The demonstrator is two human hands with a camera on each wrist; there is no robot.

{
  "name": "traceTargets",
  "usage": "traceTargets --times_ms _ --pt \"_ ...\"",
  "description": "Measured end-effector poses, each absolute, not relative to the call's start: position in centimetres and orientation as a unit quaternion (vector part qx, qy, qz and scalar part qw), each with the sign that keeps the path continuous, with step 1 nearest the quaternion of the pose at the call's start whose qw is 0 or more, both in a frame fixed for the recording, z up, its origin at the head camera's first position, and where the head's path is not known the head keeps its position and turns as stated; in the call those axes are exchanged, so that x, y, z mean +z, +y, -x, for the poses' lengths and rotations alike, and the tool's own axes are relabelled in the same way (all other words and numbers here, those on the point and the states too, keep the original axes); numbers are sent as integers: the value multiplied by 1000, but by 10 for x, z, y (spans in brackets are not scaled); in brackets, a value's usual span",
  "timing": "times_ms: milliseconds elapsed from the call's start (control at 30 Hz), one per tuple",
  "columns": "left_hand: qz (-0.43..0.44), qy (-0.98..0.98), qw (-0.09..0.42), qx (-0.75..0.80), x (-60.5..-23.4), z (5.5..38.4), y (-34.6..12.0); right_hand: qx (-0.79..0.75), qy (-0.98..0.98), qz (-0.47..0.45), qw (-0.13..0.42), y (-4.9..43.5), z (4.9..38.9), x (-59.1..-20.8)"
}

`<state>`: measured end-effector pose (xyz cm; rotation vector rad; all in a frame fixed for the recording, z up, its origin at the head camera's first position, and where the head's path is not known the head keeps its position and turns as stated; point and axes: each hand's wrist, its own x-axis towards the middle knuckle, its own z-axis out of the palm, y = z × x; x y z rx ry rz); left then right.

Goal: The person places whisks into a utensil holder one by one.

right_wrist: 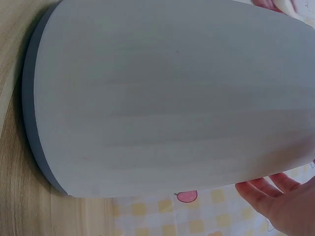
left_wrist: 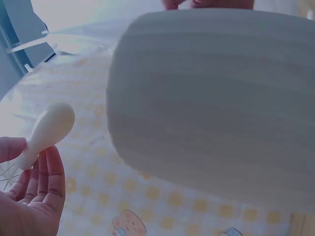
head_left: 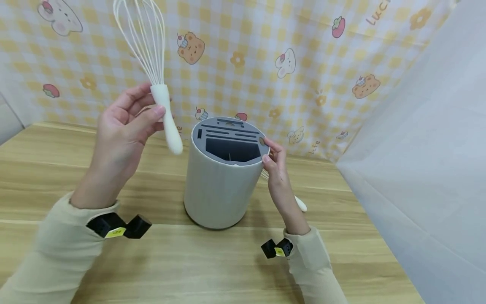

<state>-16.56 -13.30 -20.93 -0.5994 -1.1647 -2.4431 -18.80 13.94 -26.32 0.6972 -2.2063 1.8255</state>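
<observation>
In the head view my left hand [head_left: 127, 118] pinches a white whisk [head_left: 163, 101] by the top of its handle, wires up and handle end hanging down. The left wrist view shows the handle's rounded end [left_wrist: 56, 120] beyond the thumb and fingers. To the right of the whisk stands a light grey cylindrical utensil holder [head_left: 220, 190] with a dark grey slotted lid [head_left: 231, 134] and one larger opening. My right hand [head_left: 278, 164] holds the holder's rim at its right side, thumb in front and fingers on the lid's edge.
A second white-handled utensil [head_left: 301, 204] lies on the wooden table [head_left: 163, 266] behind my right forearm, partly hidden, with thin wires showing beside the holder. A yellow checked cloth [head_left: 235, 80] hangs at the back, and a white sheet [head_left: 414, 126] slopes down at the right.
</observation>
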Motion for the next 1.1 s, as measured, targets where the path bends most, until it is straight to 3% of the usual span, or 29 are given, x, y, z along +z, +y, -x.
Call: traceTargets --times_ms 333,567,833,1100 --pt "256 -359 193 -877 -198 166 -109 613 -748 -234 101 140 188 -264" --pt "266 -412 233 -840 -198 165 -100 613 -748 -234 102 141 187 -264" --pt "279 -402 182 -853 -201 167 -99 615 -747 -233 101 141 188 -266" --pt "253 -489 205 -809 -205 169 -99 610 -751 -232 102 141 189 -265"
